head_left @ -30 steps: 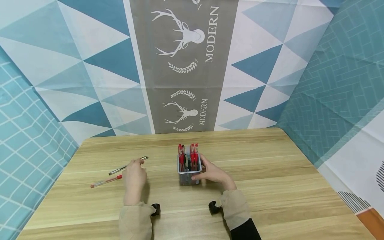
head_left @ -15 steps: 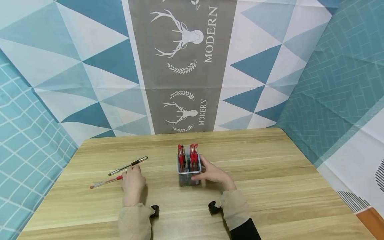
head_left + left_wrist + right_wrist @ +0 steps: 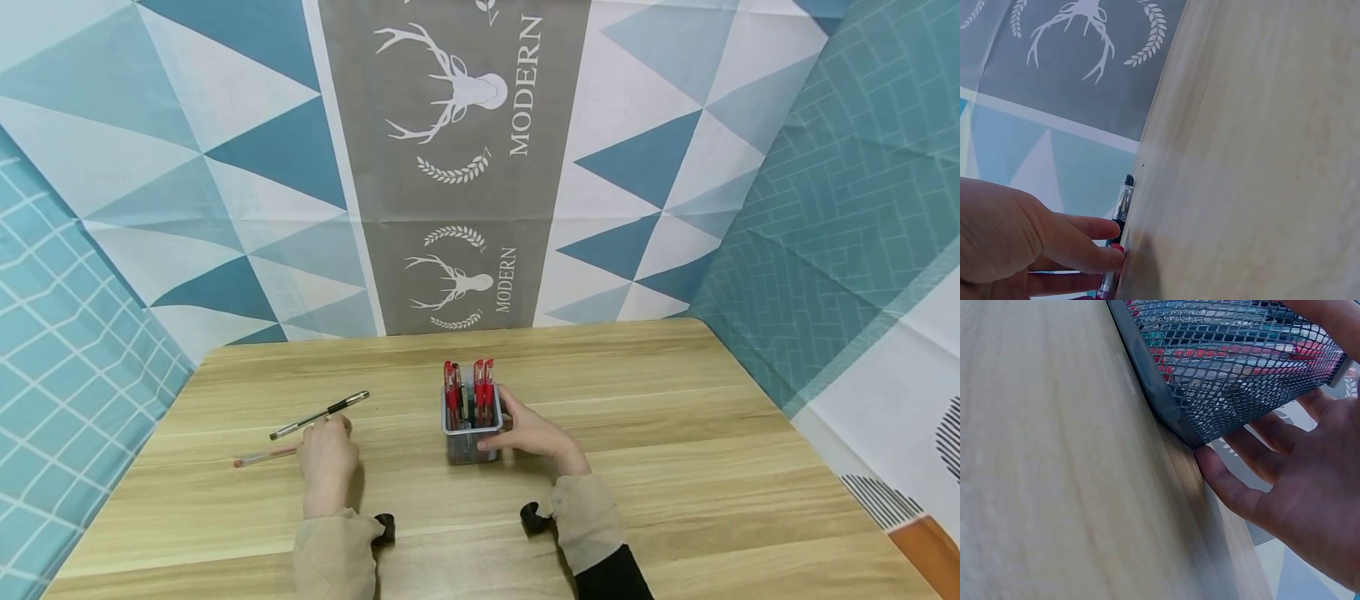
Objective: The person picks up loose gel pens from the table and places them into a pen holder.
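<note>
My left hand point(image 3: 328, 458) is low over the table, its thumb and fingers pinching the red end of a red gel pen point(image 3: 264, 457). The pen's clear barrel sticks out to the left; in the left wrist view only a bit of its red part point(image 3: 1117, 248) shows. Just beyond the fingers lies a black gel pen point(image 3: 318, 414), slanting up to the right. My right hand point(image 3: 536, 433) grips the right side of a dark mesh pen holder point(image 3: 471, 447), thumb in front and fingers behind. Several red pens point(image 3: 483, 396) and darker ones stand upright in the holder.
The wooden table point(image 3: 675, 433) runs back to a patterned cloth wall point(image 3: 457, 167). Blue tiled cloth point(image 3: 67, 375) borders it on the left, with more cloth on the right. A black band end point(image 3: 534, 518) juts from the right sleeve.
The left hand has drawn back a little from the black pen and closed on the red pen, which has shifted and turned slightly. The right hand and pen holder have stayed in place.
</note>
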Demonstrator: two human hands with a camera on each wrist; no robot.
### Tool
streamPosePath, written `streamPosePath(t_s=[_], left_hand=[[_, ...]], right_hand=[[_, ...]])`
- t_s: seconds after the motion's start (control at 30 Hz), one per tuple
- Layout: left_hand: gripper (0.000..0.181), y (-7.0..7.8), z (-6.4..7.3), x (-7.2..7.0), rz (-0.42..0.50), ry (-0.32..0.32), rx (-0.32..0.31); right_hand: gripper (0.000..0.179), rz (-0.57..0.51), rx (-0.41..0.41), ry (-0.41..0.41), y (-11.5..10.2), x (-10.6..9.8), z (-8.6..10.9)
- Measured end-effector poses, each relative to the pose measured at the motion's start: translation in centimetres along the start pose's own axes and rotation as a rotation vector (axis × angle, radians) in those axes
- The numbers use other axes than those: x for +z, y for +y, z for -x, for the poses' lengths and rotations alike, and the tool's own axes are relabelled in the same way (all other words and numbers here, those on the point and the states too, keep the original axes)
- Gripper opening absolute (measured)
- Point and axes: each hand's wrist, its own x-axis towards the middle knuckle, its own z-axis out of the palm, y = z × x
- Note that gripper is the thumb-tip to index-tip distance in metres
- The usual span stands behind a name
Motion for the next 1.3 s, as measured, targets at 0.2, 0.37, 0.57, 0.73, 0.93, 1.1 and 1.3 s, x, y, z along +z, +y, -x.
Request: streamPosePath(t_s=[0.2, 0.37, 0.57, 0.73, 0.93, 1.1, 1.3], left_hand=[[0.018, -0.1, -0.1, 0.1, 0.006, 0.037, 0.028], [0.017, -0.5, -0.1, 0.2, 0.015, 0.043, 0.069], [0.015, -1.0, -0.4, 0.4, 0.008, 0.031, 0.099], [0.019, -1.2, -0.6, 0.6, 0.019, 0.032, 0.102], [0.018, -1.2, -0.6, 0.3, 0.033, 0.033, 0.094], [0.011, -1.0, -0.5, -0.2, 0.044, 0.073, 0.105], [0.016, -1.0, -0.4, -0.7, 0.060, 0.125, 0.134]], right_hand=[[0.092, -0.002, 0.014, -0.006, -1.6, 0.1, 0.6], [0.092, 0.001, 0.019, -0.009, -2.7, 0.2, 1.1], [0.094, -0.020, 0.032, -0.013, -2.9, 0.2, 1.2], [0.094, -0.025, 0.034, -0.017, -2.8, 0.2, 1.2], [0.096, -0.014, 0.017, -0.020, -2.8, 0.2, 1.3], [0.098, -0.016, 0.016, -0.021, -2.8, 0.2, 1.3], [0.099, -0.014, 0.016, -0.017, -3.0, 0.3, 1.4]])
